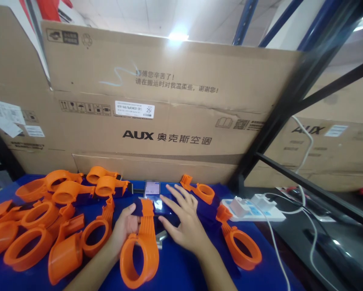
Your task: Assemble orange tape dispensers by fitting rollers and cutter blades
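Observation:
My left hand (127, 220) is closed on an orange plastic ring holder (147, 232), gripping it near the clip end of its arm. The ring of this holder hangs toward me, and a dark blue piece shows beside the clip, between it and my fingertips. Just right of the holder, my right hand (183, 220) is open with its fingers spread, and nothing shows in it. Beyond the hands lies a small flat device with a lit screen (152, 188). A shiny clear-looking patch reflects light between the hands. Under the holder a small metallic piece (161, 237) is partly hidden.
Several orange ring holders (28, 246) crowd the left of the blue table surface (175, 268). Two more holders (243, 246) lie at the right, beside a white power strip (254, 210) with plugs and cables. A large cardboard box (169, 117) stands behind, next to a dark metal frame (268, 117).

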Tool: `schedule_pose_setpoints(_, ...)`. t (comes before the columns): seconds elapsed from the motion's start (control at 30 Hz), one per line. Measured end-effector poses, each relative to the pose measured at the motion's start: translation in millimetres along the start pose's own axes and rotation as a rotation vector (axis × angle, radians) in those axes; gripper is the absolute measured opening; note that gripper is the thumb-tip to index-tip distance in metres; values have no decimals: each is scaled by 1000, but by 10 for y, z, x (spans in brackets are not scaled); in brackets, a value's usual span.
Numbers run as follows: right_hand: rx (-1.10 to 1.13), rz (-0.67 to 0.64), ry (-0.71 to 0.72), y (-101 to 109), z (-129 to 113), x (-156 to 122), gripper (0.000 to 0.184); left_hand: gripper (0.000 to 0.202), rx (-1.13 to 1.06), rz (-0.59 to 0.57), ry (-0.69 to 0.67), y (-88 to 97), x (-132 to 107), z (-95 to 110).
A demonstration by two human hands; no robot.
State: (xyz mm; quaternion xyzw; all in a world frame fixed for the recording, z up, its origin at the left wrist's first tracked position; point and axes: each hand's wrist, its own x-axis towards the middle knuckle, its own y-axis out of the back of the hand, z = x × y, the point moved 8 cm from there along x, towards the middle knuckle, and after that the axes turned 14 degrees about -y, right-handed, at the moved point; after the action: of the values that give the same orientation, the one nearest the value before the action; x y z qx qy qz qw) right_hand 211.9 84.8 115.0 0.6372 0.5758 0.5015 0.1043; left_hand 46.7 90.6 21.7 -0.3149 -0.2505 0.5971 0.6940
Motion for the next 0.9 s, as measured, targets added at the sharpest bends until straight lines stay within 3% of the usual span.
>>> schedule_pose_setpoints(0.07, 4, -50, 4, -49, 7, 5, 41, 66, -28, -42, 54, -46, -22, -29)
schedule_pose_setpoints(0.17, 122, -8, -92, -36, 102, 38, 34, 68, -65, -60, 56, -87, -45, -15)
schedule_pose_setpoints(0.3, 426, 106, -283, 11, 289, 45, 32, 48, 5, -2, -218, -41, 12, 167)
schedule_pose_setpoints(0.37, 565, 64, -315, -33, 309, 41, 32, 41, 77, 12, -369, -27, 32, 265)
schedule_pose_setpoints(0.43, 650, -24, -298, -93, 267, 42, 32, 38, 129, 3, -431, -38, 43, 299)
schedule_pose_setpoints(0.6, 716, -165, -261, -182, 151, 40, 30, 43, 183, -6, -445, -25, 50, 284)
schedule_pose_setpoints(0.9, 741, -227, -322, -342, 168, -5, 30, 44, 163, -46, -490, 41, 88, 270)
